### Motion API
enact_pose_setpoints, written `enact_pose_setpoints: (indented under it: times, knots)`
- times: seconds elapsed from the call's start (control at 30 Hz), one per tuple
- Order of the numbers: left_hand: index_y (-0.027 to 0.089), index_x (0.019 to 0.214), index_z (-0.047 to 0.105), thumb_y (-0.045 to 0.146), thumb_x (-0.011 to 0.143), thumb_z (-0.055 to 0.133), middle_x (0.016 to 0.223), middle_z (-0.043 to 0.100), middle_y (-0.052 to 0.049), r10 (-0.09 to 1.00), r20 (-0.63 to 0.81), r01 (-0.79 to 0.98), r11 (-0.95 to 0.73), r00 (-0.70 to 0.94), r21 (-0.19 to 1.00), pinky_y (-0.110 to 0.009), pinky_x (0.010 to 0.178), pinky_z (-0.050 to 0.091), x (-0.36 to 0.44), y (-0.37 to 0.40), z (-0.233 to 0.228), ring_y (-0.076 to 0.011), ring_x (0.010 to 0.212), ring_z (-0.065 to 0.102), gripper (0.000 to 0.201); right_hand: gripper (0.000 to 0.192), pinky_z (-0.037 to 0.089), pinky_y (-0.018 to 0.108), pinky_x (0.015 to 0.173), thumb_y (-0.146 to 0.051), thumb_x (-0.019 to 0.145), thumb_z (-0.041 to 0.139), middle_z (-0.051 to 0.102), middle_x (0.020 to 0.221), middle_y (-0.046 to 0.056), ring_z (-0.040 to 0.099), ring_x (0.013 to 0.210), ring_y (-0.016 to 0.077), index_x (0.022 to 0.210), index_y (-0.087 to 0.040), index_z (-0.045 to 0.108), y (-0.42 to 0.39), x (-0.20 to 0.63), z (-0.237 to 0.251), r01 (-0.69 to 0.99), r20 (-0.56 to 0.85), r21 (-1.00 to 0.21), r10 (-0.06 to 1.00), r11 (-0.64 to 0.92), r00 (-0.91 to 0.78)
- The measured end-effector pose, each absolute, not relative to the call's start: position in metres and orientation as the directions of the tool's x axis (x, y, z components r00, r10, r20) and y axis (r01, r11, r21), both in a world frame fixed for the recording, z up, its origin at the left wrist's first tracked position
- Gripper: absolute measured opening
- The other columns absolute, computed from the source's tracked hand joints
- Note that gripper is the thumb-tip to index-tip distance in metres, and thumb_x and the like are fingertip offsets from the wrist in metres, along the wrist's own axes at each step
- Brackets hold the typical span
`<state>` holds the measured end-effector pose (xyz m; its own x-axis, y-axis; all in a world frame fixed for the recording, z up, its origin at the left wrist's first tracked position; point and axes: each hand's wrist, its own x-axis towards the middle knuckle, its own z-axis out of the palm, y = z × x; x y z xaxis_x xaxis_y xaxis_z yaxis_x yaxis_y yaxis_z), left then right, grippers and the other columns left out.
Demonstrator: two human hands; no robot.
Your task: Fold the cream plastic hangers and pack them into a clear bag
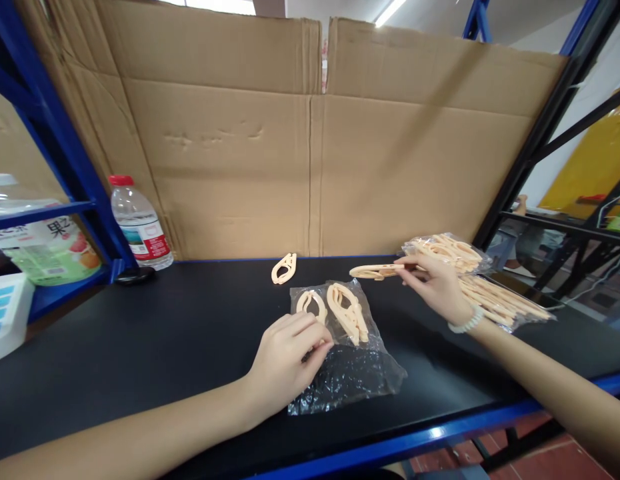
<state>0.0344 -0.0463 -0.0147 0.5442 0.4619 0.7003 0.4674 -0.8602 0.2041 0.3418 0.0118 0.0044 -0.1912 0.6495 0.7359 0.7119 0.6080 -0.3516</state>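
Observation:
My right hand [437,288], a pale beaded bracelet at its wrist, pinches one end of a beige folding hanger [373,271] and holds it roughly level, pointing left, above the black tabletop. My left hand [290,357] is closed, thumb against curled fingers, at the left side of a clear plastic bag [353,373]. Two groups of folded beige hangers lie at the bag's far end; the right group [347,312] shows fully, while my fingers partly cover the left one [311,303]. Behind the bag rests a single folding hanger [284,269]. The exact grip of my left fingertips is hidden.
Filled clear packs of beige hangers, an upper pack [445,250] and a lower pack [500,300], lie at the right. A water bottle [143,227] and a dark object [135,275] stand at the left. Cardboard [230,167] walls the back; a blue edge [415,437] runs in front.

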Motion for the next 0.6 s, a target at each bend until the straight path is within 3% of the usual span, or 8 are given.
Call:
enact_pose_setpoints:
  times: [0.07,0.23,0.33,0.47,0.5,0.53,0.57,0.6]
  knots:
    - [0.019,0.075,0.058,0.012,0.088,0.053,0.068,0.057,0.002,0.467,0.702,0.463,-0.859,0.538,0.217,-0.027,0.062,0.038,0.034,-0.047,-0.015,-0.0127,0.064,0.05,0.016,0.019,0.059,0.031,0.066,-0.033,0.09,0.057,0.067,0.091,0.006,0.066,0.071,0.0166,0.099,-0.018,0.065,-0.014,0.34,0.014,0.678,0.775,-0.409,0.625,0.611,-0.095]
    - [0.019,0.074,0.058,0.013,0.089,0.053,0.067,0.056,0.002,0.481,0.705,0.465,-0.853,0.522,0.237,-0.027,0.061,0.037,0.034,-0.048,-0.015,-0.0128,0.063,0.049,0.017,0.011,0.057,0.031,0.059,-0.027,0.086,0.064,0.067,0.087,0.002,0.064,0.062,0.0166,0.097,-0.026,0.065,-0.094,0.324,0.041,0.713,0.851,-0.342,0.524,0.612,-0.042]
    - [0.019,0.076,0.059,0.015,0.089,0.053,0.068,0.056,0.001,0.49,0.707,0.469,-0.848,0.51,0.249,-0.027,0.062,0.038,0.034,-0.047,-0.014,-0.0135,0.064,0.05,0.015,0.005,0.057,0.032,0.06,-0.03,0.089,0.058,0.068,0.08,0.002,0.065,0.067,0.0199,0.092,-0.029,0.063,-0.136,0.305,0.05,0.74,0.811,-0.172,0.52,0.65,-0.268]
    - [0.019,0.074,0.057,0.017,0.089,0.053,0.068,0.057,0.001,0.497,0.717,0.469,-0.843,0.489,0.264,-0.027,0.061,0.039,0.034,-0.048,-0.011,-0.0135,0.065,0.051,0.016,0.024,0.05,0.03,0.043,-0.018,0.095,0.041,0.069,0.071,0.005,0.063,0.058,0.019,0.088,-0.023,0.064,-0.16,0.269,0.039,0.614,0.714,0.091,0.378,0.784,-0.589]
    - [0.019,0.073,0.057,0.017,0.089,0.054,0.067,0.057,0.001,0.496,0.72,0.469,-0.843,0.485,0.265,-0.027,0.061,0.04,0.035,-0.048,-0.01,-0.0135,0.065,0.05,0.016,0.027,0.047,0.03,0.04,-0.011,0.092,0.041,0.067,0.066,0.004,0.06,0.054,0.0182,0.083,-0.021,0.065,-0.159,0.26,0.034,0.606,0.721,0.18,0.315,0.775,-0.617]
    - [0.019,0.073,0.057,0.017,0.089,0.055,0.067,0.056,0.001,0.493,0.725,0.467,-0.844,0.481,0.264,-0.027,0.06,0.04,0.035,-0.048,-0.01,-0.0135,0.064,0.05,0.016,0.027,0.046,0.029,0.04,-0.006,0.088,0.043,0.067,0.064,0.004,0.059,0.052,0.0172,0.081,-0.019,0.066,-0.157,0.252,0.03,0.593,0.686,0.257,0.288,0.763,-0.668]
    - [0.019,0.074,0.057,0.017,0.089,0.055,0.067,0.056,0.0,0.489,0.73,0.464,-0.846,0.477,0.263,-0.027,0.06,0.04,0.035,-0.049,-0.009,-0.0137,0.064,0.05,0.015,0.024,0.047,0.029,0.042,-0.004,0.085,0.047,0.068,0.068,0.004,0.06,0.056,0.0175,0.081,-0.018,0.066,-0.153,0.245,0.025,0.589,0.602,0.312,0.325,0.745,-0.73]
    - [0.019,0.075,0.058,0.017,0.089,0.056,0.067,0.056,0.0,0.484,0.736,0.46,-0.848,0.474,0.262,-0.027,0.06,0.04,0.035,-0.049,-0.009,-0.0138,0.064,0.05,0.015,0.023,0.045,0.029,0.041,-0.004,0.084,0.048,0.067,0.069,0.005,0.058,0.056,0.0175,0.078,-0.017,0.066,-0.147,0.238,0.021,0.543,0.579,0.37,0.27,0.754,-0.769]
